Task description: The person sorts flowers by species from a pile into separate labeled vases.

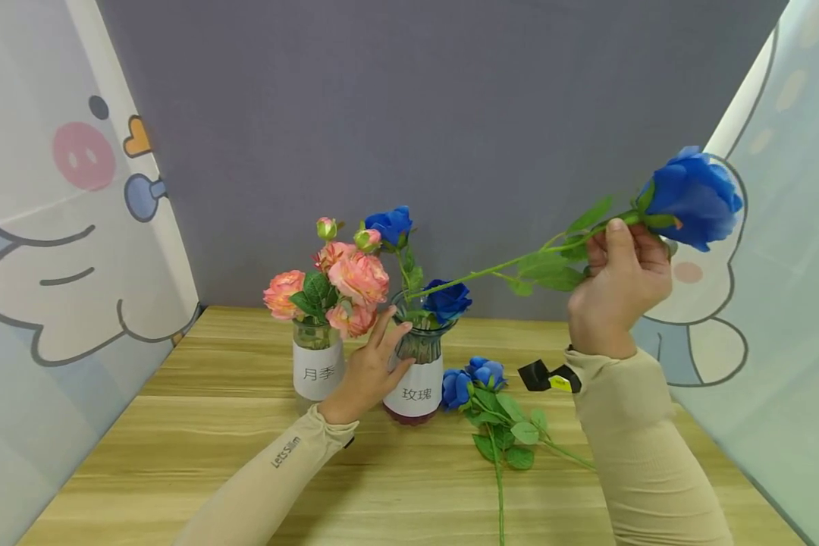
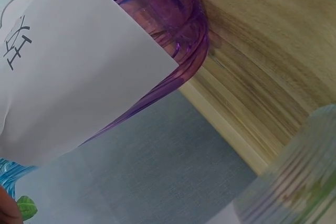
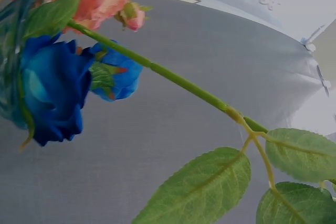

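My right hand (image 1: 621, 280) pinches the stem of a long blue rose (image 1: 692, 199) just below its bloom, at the right in the head view. The stem (image 3: 178, 81) slants down leftward, its lower end at the mouth of the labelled glass vase (image 1: 415, 387). With fairly straight, spread fingers, my left hand (image 1: 371, 371) touches this vase's left side near the rim. Two blue roses, one low (image 1: 447, 301) and one taller (image 1: 390, 226), stand in it. The left wrist view shows the vase's white label (image 2: 79, 82) and purple base (image 2: 176, 24) close up.
Left of that vase stands another labelled vase (image 1: 318, 371) with pink flowers (image 1: 358, 278). More blue roses (image 1: 484, 371) lie on the wooden table (image 1: 396, 485) to the right. A grey panel (image 1: 409, 136) rises behind; cartoon-printed curtains (image 1: 41, 250) flank both sides.
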The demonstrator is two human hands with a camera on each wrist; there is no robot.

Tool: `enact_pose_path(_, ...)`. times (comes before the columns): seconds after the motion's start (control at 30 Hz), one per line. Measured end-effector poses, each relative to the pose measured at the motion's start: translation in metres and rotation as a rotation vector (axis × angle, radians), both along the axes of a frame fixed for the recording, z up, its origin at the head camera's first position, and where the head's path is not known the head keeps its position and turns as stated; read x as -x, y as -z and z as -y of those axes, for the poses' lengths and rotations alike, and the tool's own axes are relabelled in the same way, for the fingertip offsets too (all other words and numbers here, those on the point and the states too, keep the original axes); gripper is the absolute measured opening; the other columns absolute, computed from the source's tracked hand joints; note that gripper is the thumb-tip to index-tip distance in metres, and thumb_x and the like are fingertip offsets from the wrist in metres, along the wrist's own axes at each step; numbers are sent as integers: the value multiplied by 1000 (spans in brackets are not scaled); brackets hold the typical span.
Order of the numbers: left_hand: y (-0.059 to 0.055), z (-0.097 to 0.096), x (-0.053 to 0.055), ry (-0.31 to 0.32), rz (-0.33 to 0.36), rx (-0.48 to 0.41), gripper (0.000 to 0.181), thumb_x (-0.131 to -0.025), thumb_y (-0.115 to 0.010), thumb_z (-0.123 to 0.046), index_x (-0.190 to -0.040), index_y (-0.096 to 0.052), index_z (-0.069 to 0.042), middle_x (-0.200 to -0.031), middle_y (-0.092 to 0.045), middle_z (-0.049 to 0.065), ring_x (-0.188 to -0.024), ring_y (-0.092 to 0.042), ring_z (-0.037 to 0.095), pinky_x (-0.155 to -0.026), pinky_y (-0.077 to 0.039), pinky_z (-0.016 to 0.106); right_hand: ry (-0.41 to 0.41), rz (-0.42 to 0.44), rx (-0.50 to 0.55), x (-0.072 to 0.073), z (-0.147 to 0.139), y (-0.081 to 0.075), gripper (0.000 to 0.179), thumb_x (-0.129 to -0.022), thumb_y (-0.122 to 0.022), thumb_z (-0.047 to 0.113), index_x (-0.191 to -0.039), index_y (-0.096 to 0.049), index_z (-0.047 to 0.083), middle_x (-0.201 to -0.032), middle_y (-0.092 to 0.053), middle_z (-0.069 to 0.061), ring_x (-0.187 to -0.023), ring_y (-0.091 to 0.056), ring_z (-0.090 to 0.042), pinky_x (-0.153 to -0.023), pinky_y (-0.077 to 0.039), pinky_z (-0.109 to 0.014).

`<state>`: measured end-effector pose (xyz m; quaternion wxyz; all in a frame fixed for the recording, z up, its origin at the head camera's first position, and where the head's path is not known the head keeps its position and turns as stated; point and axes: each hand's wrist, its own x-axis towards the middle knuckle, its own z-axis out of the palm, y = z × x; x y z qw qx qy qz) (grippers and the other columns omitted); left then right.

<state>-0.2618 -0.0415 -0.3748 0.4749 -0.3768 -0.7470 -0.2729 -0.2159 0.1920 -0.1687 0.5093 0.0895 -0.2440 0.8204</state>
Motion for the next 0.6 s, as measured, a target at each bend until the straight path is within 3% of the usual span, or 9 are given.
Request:
enact_pose_path(0.27, 1, -1, 1, 2, 11, -4, 78, -69, -85, -5, -132, -40, -6, -136, -41, 32, -42, -24, 2, -38, -29, 17, 72, -42, -110, 1, 7, 3, 11, -77, -67, -17, -75, -59, -10, -63, -55, -12, -51, -56, -17, -55, -52, -27)
enact_pose_path(0.6, 1, -2, 0, -11, 19, -21, 75, -69, -84, -5, -131, -42, -6, -136, -41, 33, -43, -22, 0, -38, -28, 17, 23, -77, -171, 3, 15, 4, 10, -71, -67, -19, -73, -60, -14, -63, -55, -13, -48, -57, -17, -52, -51, -26)
